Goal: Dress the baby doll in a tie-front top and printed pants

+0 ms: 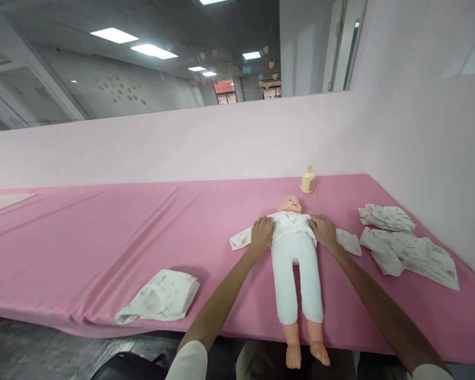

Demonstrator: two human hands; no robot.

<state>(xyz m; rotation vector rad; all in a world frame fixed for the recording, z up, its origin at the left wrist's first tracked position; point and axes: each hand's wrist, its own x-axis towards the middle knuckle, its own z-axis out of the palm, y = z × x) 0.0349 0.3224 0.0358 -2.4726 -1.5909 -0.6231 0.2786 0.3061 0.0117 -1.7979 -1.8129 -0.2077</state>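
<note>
Hands down flat: your left hand [261, 233] rests loose, palm-down, on one side of the shirt [291, 227], your right hand [322, 231] the same on the other, neither gripping. Between them the doll [296, 274] lies on its back on the pink tabletop [103, 237], feet over the near edge. It looks light, limbs hard plastic; the cotton is thin and limp, likely to bunch, so pinch it at the hems and lift by the torso. Folded cloths [409, 253] lie right, a bottle [307, 180] beyond the head.
</note>
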